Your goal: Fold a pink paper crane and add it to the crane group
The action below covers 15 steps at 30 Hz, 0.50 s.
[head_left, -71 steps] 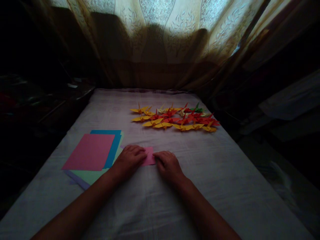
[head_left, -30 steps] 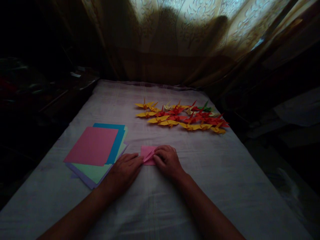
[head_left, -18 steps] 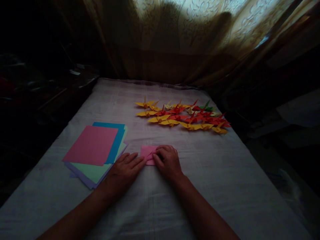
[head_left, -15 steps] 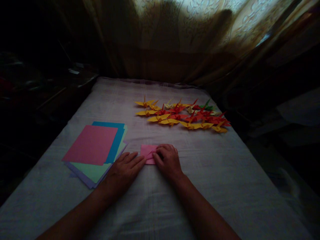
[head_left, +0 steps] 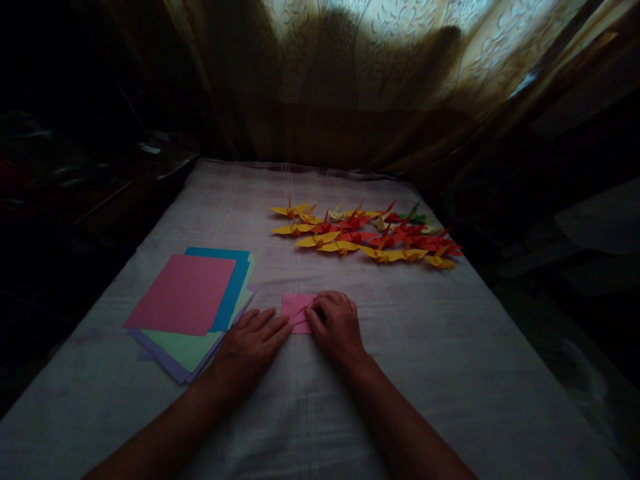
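A small folded pink paper lies on the pale cloth in front of me. My left hand rests flat with its fingers stretched out, the fingertips touching the paper's lower left corner. My right hand has its fingers curled and pressed down on the paper's right edge, hiding that side.
A stack of coloured square sheets, pink on top over blue, green and purple, lies to the left. Several folded paper cranes in yellow, red and green stand in rows further back. The cloth-covered table drops off into darkness on both sides; a curtain hangs behind.
My left hand slid off the pink paper to its lower left and flattened. My right hand moved up onto the paper's right edge, where a fold now shows.
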### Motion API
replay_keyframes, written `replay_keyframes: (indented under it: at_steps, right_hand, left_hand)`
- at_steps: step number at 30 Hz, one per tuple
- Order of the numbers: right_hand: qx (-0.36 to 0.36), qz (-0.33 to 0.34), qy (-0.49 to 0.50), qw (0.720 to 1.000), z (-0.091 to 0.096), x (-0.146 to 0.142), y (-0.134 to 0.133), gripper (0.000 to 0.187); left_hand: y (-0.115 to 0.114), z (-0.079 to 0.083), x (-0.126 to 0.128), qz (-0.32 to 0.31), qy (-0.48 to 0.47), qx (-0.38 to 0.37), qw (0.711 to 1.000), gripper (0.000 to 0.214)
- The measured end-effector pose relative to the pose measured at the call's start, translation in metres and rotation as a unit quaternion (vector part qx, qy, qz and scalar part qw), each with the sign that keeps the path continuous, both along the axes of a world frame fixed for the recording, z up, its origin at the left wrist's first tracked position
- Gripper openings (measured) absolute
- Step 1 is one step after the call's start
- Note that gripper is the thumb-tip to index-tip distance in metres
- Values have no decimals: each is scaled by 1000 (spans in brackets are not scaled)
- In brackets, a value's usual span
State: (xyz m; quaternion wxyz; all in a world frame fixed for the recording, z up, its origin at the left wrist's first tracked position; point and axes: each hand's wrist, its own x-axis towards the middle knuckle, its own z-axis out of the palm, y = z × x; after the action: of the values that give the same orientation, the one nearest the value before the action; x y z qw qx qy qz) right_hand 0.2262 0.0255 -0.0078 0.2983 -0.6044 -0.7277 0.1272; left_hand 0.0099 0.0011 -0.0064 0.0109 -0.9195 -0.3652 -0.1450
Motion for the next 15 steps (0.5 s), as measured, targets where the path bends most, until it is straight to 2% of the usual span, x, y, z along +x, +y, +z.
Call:
replay_keyframes:
  at_steps: [8,15]
  right_hand:
    - [-2,-12,-26,1000,1,-3,-1,13]
    - [-11,-16,-38,999,1,-2,-1,8]
  left_hand:
    - [2,9,5,-5,8,-7,1000,39]
    - [3,4,5,-10,-2,-14,1000,39]
